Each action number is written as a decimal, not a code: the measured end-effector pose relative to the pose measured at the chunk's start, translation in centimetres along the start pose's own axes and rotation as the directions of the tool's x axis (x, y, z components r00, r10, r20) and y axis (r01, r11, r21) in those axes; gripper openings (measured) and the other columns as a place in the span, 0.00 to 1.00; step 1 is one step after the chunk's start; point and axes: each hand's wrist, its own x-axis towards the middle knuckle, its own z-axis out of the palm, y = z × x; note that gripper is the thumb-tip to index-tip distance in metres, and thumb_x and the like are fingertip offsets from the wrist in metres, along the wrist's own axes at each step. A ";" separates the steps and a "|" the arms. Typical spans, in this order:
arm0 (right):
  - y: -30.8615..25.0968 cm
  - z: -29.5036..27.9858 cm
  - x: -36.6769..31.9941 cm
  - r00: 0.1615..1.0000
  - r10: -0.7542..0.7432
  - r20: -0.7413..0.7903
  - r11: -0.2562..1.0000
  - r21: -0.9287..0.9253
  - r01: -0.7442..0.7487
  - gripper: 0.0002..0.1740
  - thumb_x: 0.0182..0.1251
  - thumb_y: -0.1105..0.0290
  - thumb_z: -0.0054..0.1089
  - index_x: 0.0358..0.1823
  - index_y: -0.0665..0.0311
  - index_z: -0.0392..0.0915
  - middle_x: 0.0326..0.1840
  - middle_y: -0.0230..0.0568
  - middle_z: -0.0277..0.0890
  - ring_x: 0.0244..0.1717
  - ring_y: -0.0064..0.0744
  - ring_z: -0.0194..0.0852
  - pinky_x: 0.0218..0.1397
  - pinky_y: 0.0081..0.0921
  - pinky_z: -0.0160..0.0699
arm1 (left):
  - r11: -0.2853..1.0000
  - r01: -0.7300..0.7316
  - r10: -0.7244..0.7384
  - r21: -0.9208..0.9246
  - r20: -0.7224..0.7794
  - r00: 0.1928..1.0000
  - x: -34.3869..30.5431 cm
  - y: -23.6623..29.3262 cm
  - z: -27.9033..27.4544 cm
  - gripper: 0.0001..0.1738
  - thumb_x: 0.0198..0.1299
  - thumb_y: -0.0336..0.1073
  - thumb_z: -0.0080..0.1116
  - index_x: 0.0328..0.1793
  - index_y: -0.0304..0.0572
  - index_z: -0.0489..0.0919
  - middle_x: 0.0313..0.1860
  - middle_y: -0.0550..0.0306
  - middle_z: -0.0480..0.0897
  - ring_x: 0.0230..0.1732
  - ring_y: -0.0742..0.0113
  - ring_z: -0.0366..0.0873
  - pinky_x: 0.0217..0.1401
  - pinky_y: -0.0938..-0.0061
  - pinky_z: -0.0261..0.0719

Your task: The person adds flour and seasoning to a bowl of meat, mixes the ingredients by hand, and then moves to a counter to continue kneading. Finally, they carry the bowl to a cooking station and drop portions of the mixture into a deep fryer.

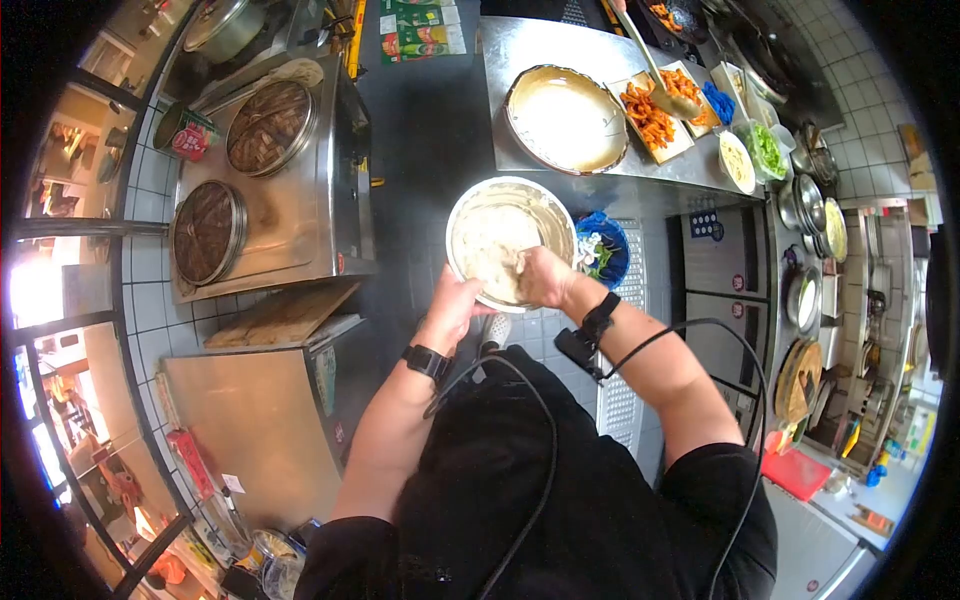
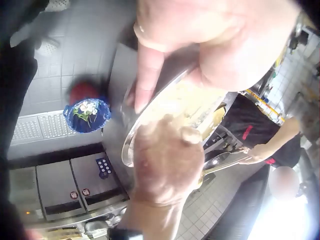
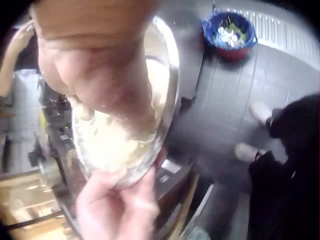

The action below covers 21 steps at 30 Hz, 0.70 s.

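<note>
A round metal bowl (image 1: 556, 216) is held up in front of my body, with pale, wet dough (image 1: 492, 240) spread over its bottom and sides. My left hand (image 1: 452, 308) grips the bowl's near-left rim, thumb over the edge and fingers against the outside. Inside the bowl is my right hand (image 1: 548, 278), its fingers curled into the dough. In the left wrist view the bowl looks steeply tipped, and the right hand (image 2: 165, 162) reaches over its rim. Smears of dough (image 3: 112, 140) cling around the right fingers in the right wrist view; the fingertips are hidden.
A blue-lined bin (image 1: 622, 262) with scraps stands on the floor just right of the bowl. Ahead, a steel counter (image 1: 510, 60) carries a wide floury basin (image 1: 568, 120) and trays of orange-red food (image 1: 650, 118). Two steamers (image 1: 208, 232) sit at left. Another person's arm (image 2: 275, 142) shows beyond.
</note>
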 end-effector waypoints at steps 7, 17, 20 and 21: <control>-4.5 2.4 -1.5 0.881 -0.428 0.201 0.897 -0.026 0.441 0.19 0.78 0.66 0.40 0.64 0.62 0.73 0.60 0.45 0.79 0.62 0.45 0.77 0.58 0.44 0.84 | 0.997 -0.050 0.048 0.064 0.020 0.999 -1.3 1.5 0.9 0.36 0.59 0.16 0.42 0.77 0.40 0.58 0.63 0.40 0.78 0.51 0.47 0.87 0.41 0.59 0.95; -4.4 -2.5 -0.3 0.745 -0.236 0.624 -0.806 -0.554 0.209 0.16 0.66 0.60 0.58 0.53 0.51 0.85 0.56 0.40 0.82 0.63 0.42 0.76 0.67 0.38 0.75 | 1.000 -0.015 0.015 0.006 0.021 1.000 -2.0 -0.5 0.1 0.32 0.62 0.18 0.44 0.74 0.39 0.59 0.61 0.39 0.79 0.48 0.49 0.89 0.39 0.59 0.95; -1.6 0.6 0.3 0.758 -0.144 0.636 -0.837 -0.487 0.249 0.18 0.63 0.59 0.61 0.52 0.54 0.85 0.52 0.39 0.84 0.59 0.42 0.79 0.63 0.38 0.78 | 0.997 -0.058 0.058 0.046 0.005 0.998 -1.3 -0.1 1.4 0.33 0.62 0.18 0.44 0.75 0.39 0.58 0.61 0.38 0.79 0.48 0.49 0.89 0.40 0.59 0.95; -1.4 -0.3 1.3 0.626 0.050 0.778 -0.832 -0.314 0.457 0.18 0.62 0.59 0.61 0.51 0.58 0.85 0.50 0.42 0.85 0.55 0.42 0.81 0.59 0.39 0.80 | 1.000 -0.014 0.014 0.026 -0.004 1.000 -1.3 0.5 1.2 0.33 0.62 0.19 0.45 0.75 0.38 0.58 0.61 0.39 0.79 0.47 0.51 0.89 0.39 0.61 0.95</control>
